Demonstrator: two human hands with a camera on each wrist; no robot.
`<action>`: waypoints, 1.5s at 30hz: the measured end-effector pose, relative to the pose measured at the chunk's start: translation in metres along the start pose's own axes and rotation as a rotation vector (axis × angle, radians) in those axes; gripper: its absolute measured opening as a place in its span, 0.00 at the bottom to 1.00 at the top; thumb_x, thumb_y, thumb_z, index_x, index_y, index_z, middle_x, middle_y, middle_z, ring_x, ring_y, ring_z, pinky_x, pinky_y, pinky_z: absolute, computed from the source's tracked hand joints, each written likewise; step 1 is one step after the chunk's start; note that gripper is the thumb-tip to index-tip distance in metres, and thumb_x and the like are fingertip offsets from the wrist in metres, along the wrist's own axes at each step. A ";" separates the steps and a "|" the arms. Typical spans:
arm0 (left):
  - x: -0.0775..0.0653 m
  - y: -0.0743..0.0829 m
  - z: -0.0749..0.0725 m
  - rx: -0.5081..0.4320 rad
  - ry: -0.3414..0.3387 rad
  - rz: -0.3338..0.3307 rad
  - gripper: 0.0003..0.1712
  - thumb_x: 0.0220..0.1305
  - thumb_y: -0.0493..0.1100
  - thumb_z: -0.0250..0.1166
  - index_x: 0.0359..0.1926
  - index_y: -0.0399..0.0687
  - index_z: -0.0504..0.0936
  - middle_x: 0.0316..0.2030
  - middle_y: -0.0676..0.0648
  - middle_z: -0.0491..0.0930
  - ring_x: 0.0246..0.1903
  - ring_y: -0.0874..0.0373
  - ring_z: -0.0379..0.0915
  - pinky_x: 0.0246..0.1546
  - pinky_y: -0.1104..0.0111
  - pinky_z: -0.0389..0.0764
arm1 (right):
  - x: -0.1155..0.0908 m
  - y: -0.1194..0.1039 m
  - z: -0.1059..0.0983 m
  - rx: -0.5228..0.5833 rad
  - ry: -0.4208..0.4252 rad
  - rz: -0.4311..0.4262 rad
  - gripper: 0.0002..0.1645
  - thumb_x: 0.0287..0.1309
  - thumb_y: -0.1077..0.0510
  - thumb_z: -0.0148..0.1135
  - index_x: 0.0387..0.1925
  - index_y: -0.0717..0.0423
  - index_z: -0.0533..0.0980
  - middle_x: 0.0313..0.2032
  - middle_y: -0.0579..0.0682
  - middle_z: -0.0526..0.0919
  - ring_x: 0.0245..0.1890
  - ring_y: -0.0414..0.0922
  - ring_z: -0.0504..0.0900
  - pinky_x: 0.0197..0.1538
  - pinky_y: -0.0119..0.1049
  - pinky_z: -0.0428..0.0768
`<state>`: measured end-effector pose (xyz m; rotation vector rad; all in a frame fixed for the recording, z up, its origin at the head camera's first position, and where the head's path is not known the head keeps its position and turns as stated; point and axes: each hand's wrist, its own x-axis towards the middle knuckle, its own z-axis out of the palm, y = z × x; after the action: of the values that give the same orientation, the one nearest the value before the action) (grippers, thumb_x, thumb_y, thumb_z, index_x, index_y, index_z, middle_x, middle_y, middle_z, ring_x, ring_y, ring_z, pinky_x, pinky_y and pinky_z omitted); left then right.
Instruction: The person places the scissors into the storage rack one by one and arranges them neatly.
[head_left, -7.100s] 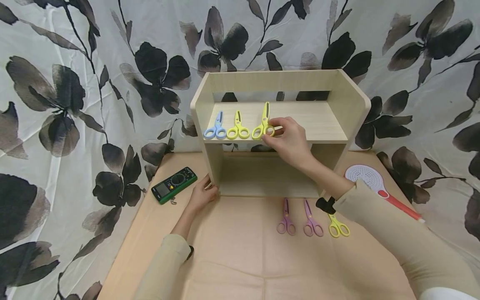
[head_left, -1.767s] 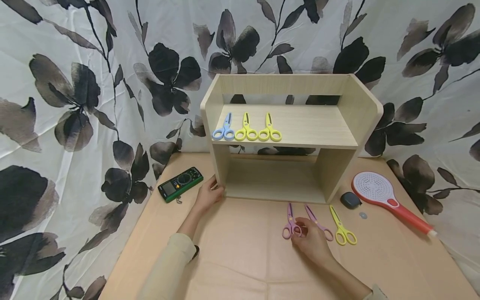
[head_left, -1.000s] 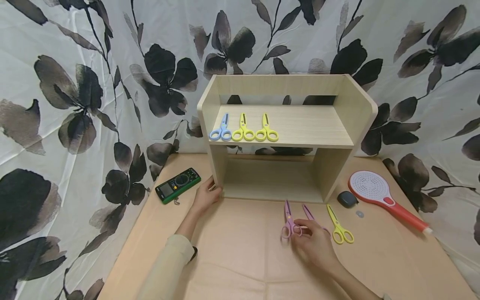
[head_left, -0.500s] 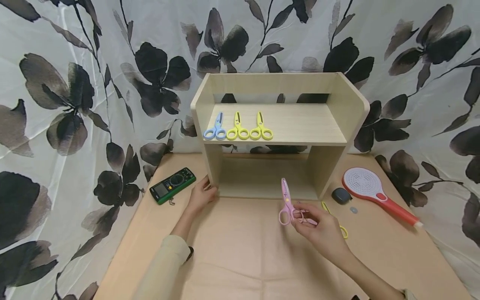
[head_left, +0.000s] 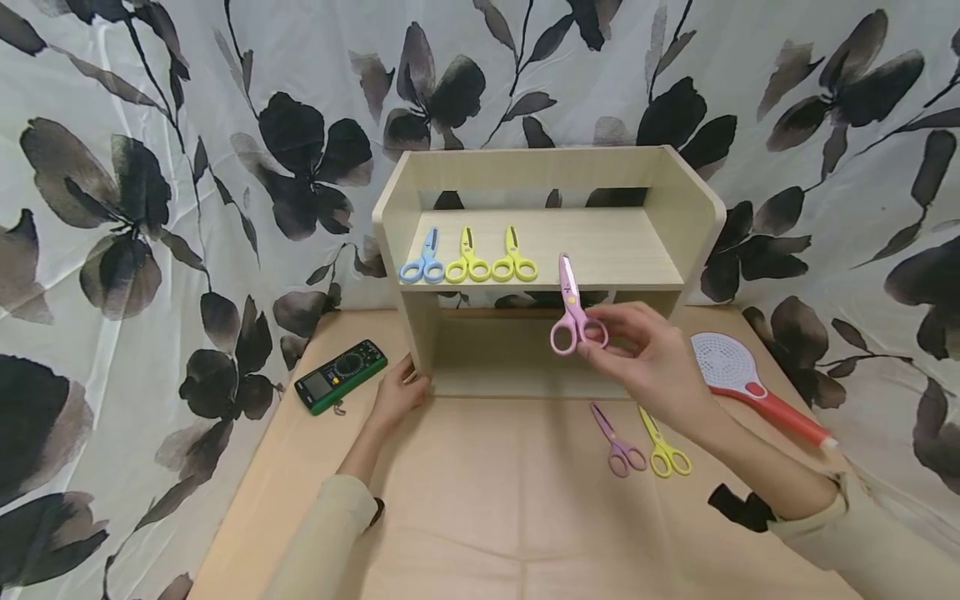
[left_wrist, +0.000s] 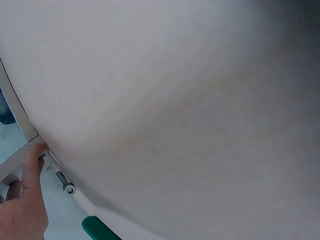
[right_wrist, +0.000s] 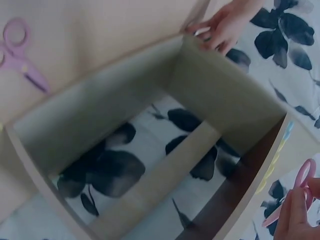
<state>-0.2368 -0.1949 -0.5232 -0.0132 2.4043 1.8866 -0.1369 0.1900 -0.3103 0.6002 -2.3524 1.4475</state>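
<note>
My right hand (head_left: 652, 354) pinches a handle loop of the pink scissors (head_left: 570, 312), blades pointing up, in front of the wooden shelf's upper board (head_left: 600, 242). The right wrist view catches these pink scissors (right_wrist: 302, 175) and fingers at its right edge. On that board stand blue scissors (head_left: 426, 260) and two yellow pairs, the left (head_left: 467, 258) and the right (head_left: 513, 257), in a row. My left hand (head_left: 397, 392) holds the shelf's lower left front corner; the left wrist view has its index finger (left_wrist: 32, 170) against the corner.
Purple scissors (head_left: 618, 446) and yellow scissors (head_left: 663, 450) lie on the table before the shelf. A green multimeter (head_left: 341, 377) is left of it, with a small metal piece (head_left: 339, 408) nearby. A red-and-white perforated paddle (head_left: 738, 379) lies at the right. Floral cloth hangs behind.
The last yellow scissors put on the shelf were let go beside the others. My right hand then took the pink scissors off the table and raised them to the upper board. Left hand stays put.
</note>
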 end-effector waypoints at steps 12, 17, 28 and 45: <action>-0.002 -0.003 0.003 0.018 0.009 0.014 0.38 0.76 0.42 0.61 0.82 0.63 0.59 0.79 0.40 0.62 0.74 0.40 0.65 0.54 0.54 0.86 | 0.073 0.002 -0.001 -0.144 0.012 0.043 0.22 0.62 0.61 0.72 0.57 0.62 0.82 0.52 0.59 0.82 0.50 0.55 0.88 0.40 0.14 0.78; -0.002 -0.004 0.004 0.013 0.006 0.013 0.39 0.75 0.42 0.61 0.81 0.64 0.59 0.79 0.41 0.62 0.74 0.41 0.65 0.54 0.53 0.86 | 0.097 0.007 0.006 -0.236 0.004 0.062 0.22 0.61 0.62 0.71 0.57 0.65 0.81 0.52 0.60 0.82 0.52 0.56 0.87 0.47 0.25 0.83; -0.001 -0.002 0.004 0.000 -0.004 0.016 0.39 0.75 0.43 0.61 0.81 0.65 0.59 0.79 0.41 0.62 0.75 0.41 0.63 0.55 0.49 0.85 | 0.116 0.017 0.010 -0.294 -0.059 0.151 0.25 0.62 0.62 0.69 0.60 0.67 0.79 0.52 0.62 0.79 0.54 0.57 0.84 0.46 0.32 0.81; 0.002 -0.004 0.000 0.011 -0.004 0.018 0.39 0.76 0.44 0.61 0.82 0.65 0.58 0.79 0.41 0.60 0.75 0.39 0.62 0.57 0.48 0.84 | 0.130 0.012 0.002 -0.313 -0.175 0.235 0.23 0.59 0.60 0.69 0.55 0.65 0.82 0.51 0.63 0.85 0.51 0.56 0.85 0.37 0.26 0.77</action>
<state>-0.2381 -0.1958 -0.5267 0.0132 2.4207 1.8788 -0.2557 0.1685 -0.2596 0.3909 -2.7919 1.1123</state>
